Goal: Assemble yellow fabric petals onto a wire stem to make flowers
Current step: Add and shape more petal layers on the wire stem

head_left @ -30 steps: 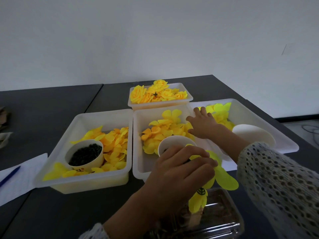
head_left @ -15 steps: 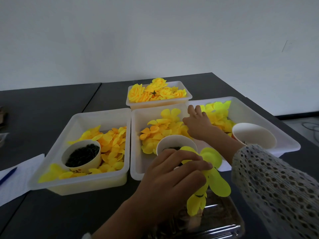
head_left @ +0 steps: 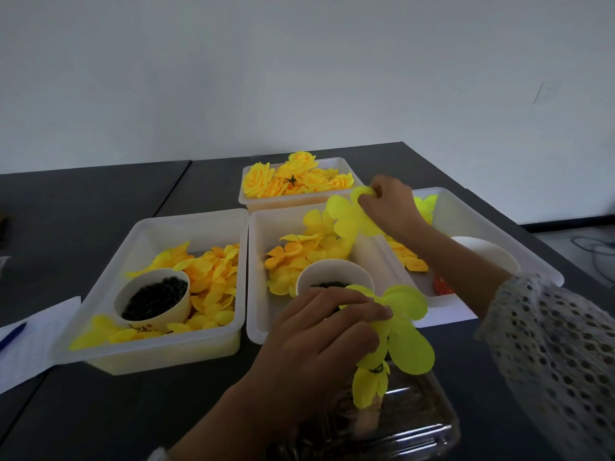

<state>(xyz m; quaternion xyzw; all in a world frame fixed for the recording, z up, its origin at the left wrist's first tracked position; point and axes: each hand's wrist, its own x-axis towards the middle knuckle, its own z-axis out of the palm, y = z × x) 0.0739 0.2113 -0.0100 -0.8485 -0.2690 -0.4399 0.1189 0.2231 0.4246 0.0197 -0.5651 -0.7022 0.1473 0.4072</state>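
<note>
wire stem hidden under left hand [head_left: 319, 341], clear container [head_left: 416, 424] contents blurred

Petals [head_left: 213, 277] showing yellow-orange; trays [head_left: 186, 224] showing translucent white; table [head_left: 83, 201] reading dark grey; sleeve [head_left: 552, 357] showing white openwork mesh; pen [head_left: 11, 336] showing blue.

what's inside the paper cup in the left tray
The paper cup in the left tray holds small dark pieces, heaped near its rim. Its bottom is covered.
</note>
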